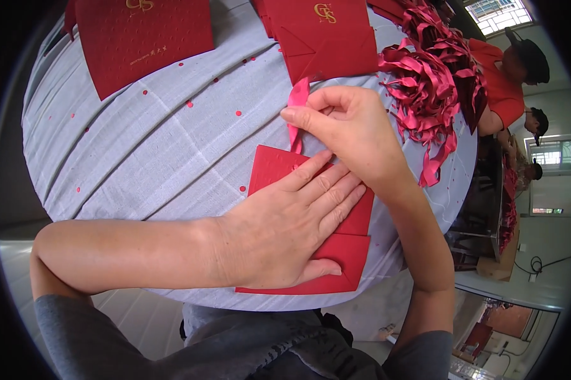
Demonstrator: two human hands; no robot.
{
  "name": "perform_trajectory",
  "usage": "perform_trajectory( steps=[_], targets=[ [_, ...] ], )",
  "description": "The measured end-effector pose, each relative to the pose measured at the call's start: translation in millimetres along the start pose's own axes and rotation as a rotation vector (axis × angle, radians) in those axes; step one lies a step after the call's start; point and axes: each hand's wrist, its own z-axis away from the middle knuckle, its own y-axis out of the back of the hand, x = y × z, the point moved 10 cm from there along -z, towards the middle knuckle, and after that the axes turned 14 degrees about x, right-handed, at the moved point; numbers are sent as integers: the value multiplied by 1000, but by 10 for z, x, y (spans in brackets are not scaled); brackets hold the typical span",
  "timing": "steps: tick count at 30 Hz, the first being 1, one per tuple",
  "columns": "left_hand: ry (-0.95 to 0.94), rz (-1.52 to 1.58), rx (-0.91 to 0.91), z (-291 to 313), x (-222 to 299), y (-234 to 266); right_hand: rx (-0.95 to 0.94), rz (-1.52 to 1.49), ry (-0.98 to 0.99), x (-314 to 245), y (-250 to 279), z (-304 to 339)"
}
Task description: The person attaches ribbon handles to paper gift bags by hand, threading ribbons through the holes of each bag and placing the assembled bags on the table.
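A red paper gift bag (352, 250) lies flat on the cloth-covered table in front of me, its folded base toward me. Spread flat across it, my left hand (292, 218) presses on the bag with fingers stretched out. Just beyond the bag's far edge, my right hand (349, 123) pinches a pinkish-red satin ribbon (297, 98) between thumb and forefinger. The ribbon runs down to the bag's far end. Where it meets the bag is partly hidden by my hands.
Folded red bags (327, 47) lie stacked at the far middle, and another red bag (146, 41) at the far left. A heap of ribbons (425, 95) covers the table's right side. Small red dots are scattered over the pale tablecloth (171, 139). People (504, 82) sit beyond at right.
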Motion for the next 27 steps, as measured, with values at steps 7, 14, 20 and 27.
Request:
perform_trajectory(
  steps=[7,14,20,27],
  targets=[
    [-17,-35,-20,42,12,39,188,199,333,-353,-17,-12],
    [-7,-14,-51,4,23,29,141,237,316,-331,-4,-18],
    [-3,-36,-107,-47,68,74,346,251,321,-353,819,67],
    [-128,-157,-133,-79,233,144,150,149,94,281,962,645]
  ],
)
